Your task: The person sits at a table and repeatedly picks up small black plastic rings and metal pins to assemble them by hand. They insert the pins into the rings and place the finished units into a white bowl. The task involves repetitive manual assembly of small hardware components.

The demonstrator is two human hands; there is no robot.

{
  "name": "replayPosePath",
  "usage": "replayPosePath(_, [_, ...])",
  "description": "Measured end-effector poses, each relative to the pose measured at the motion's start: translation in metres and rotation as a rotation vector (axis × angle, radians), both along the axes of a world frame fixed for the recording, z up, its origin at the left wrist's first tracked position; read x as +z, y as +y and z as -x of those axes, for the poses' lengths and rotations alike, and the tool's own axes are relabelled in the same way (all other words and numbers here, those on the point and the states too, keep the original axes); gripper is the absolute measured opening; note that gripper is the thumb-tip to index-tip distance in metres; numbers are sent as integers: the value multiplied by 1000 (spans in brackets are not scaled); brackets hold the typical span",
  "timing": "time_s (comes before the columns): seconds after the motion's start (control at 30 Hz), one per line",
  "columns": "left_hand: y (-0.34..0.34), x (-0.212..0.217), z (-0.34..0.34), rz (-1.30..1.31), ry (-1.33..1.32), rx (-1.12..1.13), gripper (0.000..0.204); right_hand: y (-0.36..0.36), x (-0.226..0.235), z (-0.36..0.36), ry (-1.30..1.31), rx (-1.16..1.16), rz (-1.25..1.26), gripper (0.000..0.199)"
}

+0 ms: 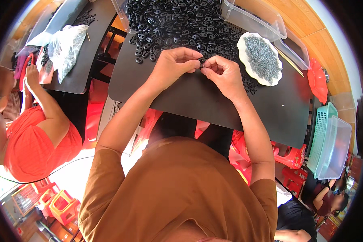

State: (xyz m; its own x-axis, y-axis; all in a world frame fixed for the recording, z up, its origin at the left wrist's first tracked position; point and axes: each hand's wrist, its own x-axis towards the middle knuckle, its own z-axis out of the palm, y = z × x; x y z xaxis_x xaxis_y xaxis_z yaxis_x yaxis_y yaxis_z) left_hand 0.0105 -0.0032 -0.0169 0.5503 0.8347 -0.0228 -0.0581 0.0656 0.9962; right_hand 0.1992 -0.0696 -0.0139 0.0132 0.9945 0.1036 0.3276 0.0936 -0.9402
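Head view: my left hand (175,68) and right hand (226,76) together, fingertips of both pinching small black piece (201,61) over dark table (274,117). Clock from piece: black pile (175,26) just beyond at 12, white scalloped dish (243,54) at 3. Near edge (197,116) at 6; widest tabletop room toward 4.

Heaped black parts (173,24), dark tables (181,94), plastic stools (65,206) and a co-worker in red (32,147) suggest a small workshop.

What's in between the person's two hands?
A small black piece sits between the left hand and the right hand, touching both; the head view shows it.
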Motion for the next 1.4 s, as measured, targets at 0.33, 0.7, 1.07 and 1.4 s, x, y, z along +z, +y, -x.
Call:
replayPosePath(0.33, [-2, 8, 3, -163, 173, -27, 17, 1, -4, -2, -77, 4, 32, 10])
replayPosePath(0.7, [-1, 0, 3, -315, 238, -65, 15, 1, 0, 6, -133, -24, -12, 20])
replayPosePath(1.07, [-6, 4, 2, -480, 322, -22, 12, -4, -7, 12, -315, -64, -156, 23])
replayPosePath(1.4, [-5, -1, 1, -507, 311, -19, 13, -5, -7, 10, -352, -92, -230, 23])
